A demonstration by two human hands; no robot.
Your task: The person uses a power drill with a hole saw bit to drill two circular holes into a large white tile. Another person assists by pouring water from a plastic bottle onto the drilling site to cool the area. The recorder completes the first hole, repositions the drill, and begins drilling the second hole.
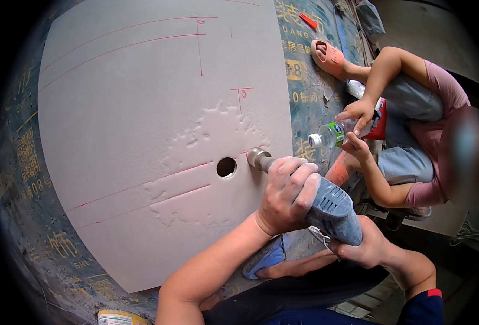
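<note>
Grey tile slab (142,135), broad and flat, lies on a worn blue printed ground sheet (28,179), marked with thin red lines and wet in patches around a round hole (226,167) already cut through it near its right edge. It looks stiff, heavy and brittle, likely slick where the water sits, so it is best lifted by two opposite edges, not by a corner. Just right of the hole, the metal core bit (258,158) of a grey power drill (326,208) rests near the surface. The left hand (288,192) is clenched over the drill's front body, and the right hand (361,246) grips its rear end from below. Further right, another person crouches, both of that person's hands (356,127) holding a clear plastic water bottle (328,135) tilted toward the slab, an orange slipper (328,57) beyond.
</note>
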